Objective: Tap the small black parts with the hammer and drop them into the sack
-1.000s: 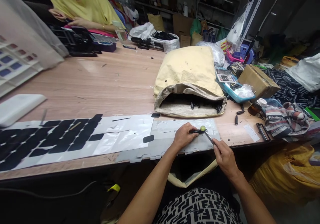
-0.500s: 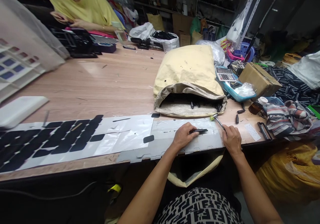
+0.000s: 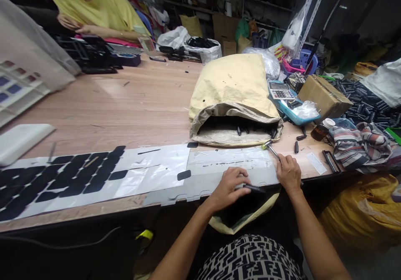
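My left hand (image 3: 230, 188) is at the table's front edge with its thumb and fingers around a slim black rod-shaped piece (image 3: 255, 188); the exact kind is unclear. Below that piece gapes the mouth of a yellowish sack (image 3: 233, 229) hanging at my lap. My right hand (image 3: 288, 172) grips the handle of a small hammer (image 3: 272, 150), whose yellow-green head lies by the big sack. Under both hands lies a grey sheet (image 3: 213, 180) along the edge. The cream sack (image 3: 230, 81) lies just beyond, its opening toward me, with small black pieces inside.
To the left lies a white sheet with black rounded patches (image 3: 87, 169). On the right are a calculator (image 3: 280, 91) on a blue tray, a cardboard box (image 3: 324, 94), a brown bottle (image 3: 322, 129) and a checked cloth (image 3: 360, 142). A person in yellow (image 3: 103, 8) works across the table.
My left hand has moved toward me with the black piece, from over the grey sheet to the table's edge above the lap sack. My right hand stays on the hammer. The view has shifted slightly.
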`<state>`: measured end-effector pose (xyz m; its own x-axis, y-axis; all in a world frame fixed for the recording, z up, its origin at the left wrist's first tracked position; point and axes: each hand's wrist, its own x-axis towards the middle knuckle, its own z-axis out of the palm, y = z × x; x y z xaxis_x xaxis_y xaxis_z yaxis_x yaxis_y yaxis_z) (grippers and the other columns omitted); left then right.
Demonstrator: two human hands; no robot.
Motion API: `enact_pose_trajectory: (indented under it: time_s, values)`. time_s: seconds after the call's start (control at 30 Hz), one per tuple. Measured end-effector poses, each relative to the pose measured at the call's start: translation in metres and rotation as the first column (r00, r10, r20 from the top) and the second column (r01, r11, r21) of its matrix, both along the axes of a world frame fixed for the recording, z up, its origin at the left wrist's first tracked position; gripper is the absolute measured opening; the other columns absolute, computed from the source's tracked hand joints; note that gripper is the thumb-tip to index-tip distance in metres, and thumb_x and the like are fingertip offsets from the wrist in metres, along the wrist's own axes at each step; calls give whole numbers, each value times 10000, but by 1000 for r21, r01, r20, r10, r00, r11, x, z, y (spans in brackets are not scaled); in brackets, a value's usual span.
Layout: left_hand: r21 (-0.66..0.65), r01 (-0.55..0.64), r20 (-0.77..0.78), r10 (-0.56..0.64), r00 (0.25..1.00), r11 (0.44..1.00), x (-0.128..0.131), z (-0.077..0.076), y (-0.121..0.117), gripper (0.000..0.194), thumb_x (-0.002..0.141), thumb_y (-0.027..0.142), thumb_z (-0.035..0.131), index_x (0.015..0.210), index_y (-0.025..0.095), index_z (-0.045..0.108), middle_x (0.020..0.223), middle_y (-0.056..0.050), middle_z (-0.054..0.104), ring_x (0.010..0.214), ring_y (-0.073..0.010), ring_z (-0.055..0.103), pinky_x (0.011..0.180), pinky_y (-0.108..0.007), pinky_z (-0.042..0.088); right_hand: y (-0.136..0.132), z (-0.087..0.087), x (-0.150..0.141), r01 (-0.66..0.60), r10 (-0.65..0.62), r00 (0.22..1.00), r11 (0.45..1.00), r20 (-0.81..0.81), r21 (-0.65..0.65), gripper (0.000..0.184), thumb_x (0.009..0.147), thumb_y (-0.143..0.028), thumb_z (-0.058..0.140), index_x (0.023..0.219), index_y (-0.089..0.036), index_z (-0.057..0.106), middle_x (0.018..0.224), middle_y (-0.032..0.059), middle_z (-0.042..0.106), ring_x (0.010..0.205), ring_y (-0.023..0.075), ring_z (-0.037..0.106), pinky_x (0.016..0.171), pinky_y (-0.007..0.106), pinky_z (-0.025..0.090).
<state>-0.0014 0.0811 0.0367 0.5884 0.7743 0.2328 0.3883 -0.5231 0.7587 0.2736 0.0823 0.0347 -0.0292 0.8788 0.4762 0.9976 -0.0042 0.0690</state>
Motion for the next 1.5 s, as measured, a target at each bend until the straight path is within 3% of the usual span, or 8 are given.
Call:
enact_pose_trajectory:
  time_s: [0.27,0.43,0.57,0.8,0.97,1.13,1.33,1.5]
  values:
    - [121,-5,-128,21,992,993,-1,-7,-37,278,762,343,808,1015,259,730,1340,-86,574,1256,-337,466,1042,-503,402,0,0,-1,4,-5,1000,1000,15,25,315,951,-216,478,1215,-186,648,892,65,582,834,210,467,728,310,336]
    - [12,-326,29,325,945,945,14,13,39,256,875,405,661,1017,194,690,1016,-70,699,957,-224,624,854,-359,508,0,-2,-2,3,-3,1000,1000,1,26,314,939,-205,486,1212,-190,641,897,67,579,843,214,465,734,314,338]
    - [-73,-681,-113,672,732,729,34,20,124,301,875,434,616,996,168,688,961,-90,714,920,-243,659,830,-351,497,1,-4,-1,13,-13,1000,1000,-8,26,305,938,-207,498,1205,-196,644,901,60,578,848,213,467,737,312,343]
    - [-148,-798,-416,696,586,583,50,18,180,260,812,436,663,928,211,721,1108,-150,718,1044,-347,656,819,-416,477,1,-3,-2,21,-20,1000,1000,-23,15,302,913,-200,525,1188,-195,649,905,61,580,852,215,465,742,314,354]
    - [-46,-684,-191,665,722,728,24,18,138,202,837,376,646,942,217,712,1014,-66,729,946,-256,654,778,-338,463,0,-2,-5,25,-25,999,1000,-28,2,305,923,-207,505,1195,-192,643,918,71,582,850,218,463,740,317,352]
    - [-19,-372,-21,372,928,928,6,0,70,158,841,338,680,951,227,708,912,-13,712,827,-194,610,729,-301,455,0,-1,-5,18,-18,1000,1000,-21,3,314,927,-203,497,1201,-184,650,918,75,585,840,217,466,730,314,355]
    - [49,-311,-65,313,947,949,14,-22,49,125,839,292,708,944,225,719,883,-24,678,896,-219,591,812,-346,461,-1,-1,1,-46,49,997,998,-63,40,357,954,-173,455,1248,-190,655,879,75,594,829,213,499,726,312,402]
    - [41,-330,-72,332,941,943,15,-20,54,119,825,276,722,936,232,727,855,-15,660,895,-211,595,808,-338,461,-23,8,-15,-217,258,895,965,-364,149,405,1000,-206,423,1369,-218,590,985,84,656,942,216,597,854,342,508]
